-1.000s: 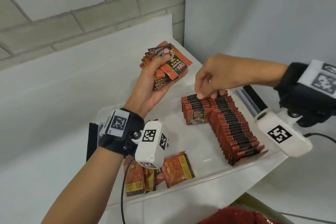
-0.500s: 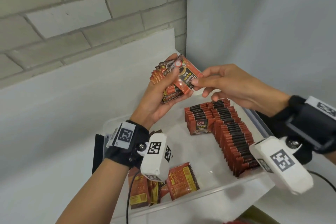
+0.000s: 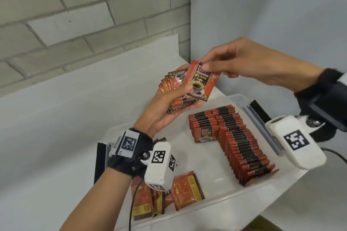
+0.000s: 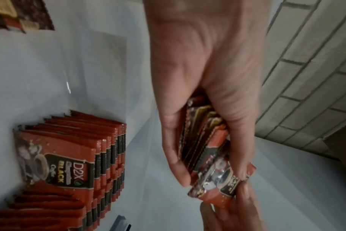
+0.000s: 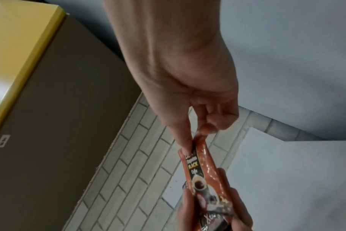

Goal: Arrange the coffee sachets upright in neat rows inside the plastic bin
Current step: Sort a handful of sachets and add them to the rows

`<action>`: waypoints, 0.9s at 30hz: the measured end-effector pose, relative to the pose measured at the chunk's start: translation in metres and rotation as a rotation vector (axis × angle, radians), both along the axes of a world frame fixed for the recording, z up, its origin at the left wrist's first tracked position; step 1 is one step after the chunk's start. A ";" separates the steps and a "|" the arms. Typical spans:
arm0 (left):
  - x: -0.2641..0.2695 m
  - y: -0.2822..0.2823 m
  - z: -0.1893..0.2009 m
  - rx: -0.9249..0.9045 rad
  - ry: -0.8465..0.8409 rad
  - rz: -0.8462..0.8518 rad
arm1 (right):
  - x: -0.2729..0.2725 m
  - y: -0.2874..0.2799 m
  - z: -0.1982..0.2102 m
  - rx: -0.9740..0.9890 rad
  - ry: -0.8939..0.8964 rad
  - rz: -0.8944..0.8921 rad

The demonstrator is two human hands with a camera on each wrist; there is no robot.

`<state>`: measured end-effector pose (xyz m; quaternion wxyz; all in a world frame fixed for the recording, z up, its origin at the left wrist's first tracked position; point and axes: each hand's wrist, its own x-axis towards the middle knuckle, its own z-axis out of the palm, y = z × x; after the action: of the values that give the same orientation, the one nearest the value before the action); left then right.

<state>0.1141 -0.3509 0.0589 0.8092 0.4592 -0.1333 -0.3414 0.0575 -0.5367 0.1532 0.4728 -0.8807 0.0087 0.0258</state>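
My left hand [image 3: 169, 107] grips a stack of red coffee sachets [image 3: 170, 84] above the far end of the clear plastic bin [image 3: 234, 199]. My right hand [image 3: 204, 65] pinches the top edge of one sachet [image 3: 200, 80] at the front of that stack, lifted partly free; my left thumb still lies across its lower part. The left wrist view shows the stack [image 4: 203, 145] edge-on in my left hand [image 4: 205, 109]. The right wrist view shows my right hand [image 5: 190, 139] pinching the sachet [image 5: 199, 168]. In the bin stand a long upright row [image 3: 242, 146] and a shorter row [image 3: 202, 127].
Several loose sachets [image 3: 169, 195] lie flat at the bin's near left corner, partly under my left wrist camera. A brick wall [image 3: 75, 9] and a white board stand behind the bin. A grey panel rises at the right.
My right hand rose from the upright rows to the stack in my left hand and pinched its front sachet, which now stands pulled up. Both hands sit higher above the bin.
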 end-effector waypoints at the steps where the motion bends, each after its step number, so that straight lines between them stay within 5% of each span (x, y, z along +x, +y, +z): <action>1: -0.001 0.000 0.000 0.011 -0.008 -0.019 | 0.001 0.002 0.001 -0.025 -0.003 0.027; 27: -0.008 -0.002 0.000 0.118 -0.057 0.008 | 0.009 -0.011 0.009 -0.084 0.021 0.000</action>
<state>0.1064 -0.3531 0.0586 0.7780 0.5162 -0.1339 -0.3323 0.0663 -0.5476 0.1620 0.4352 -0.8996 0.0150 0.0347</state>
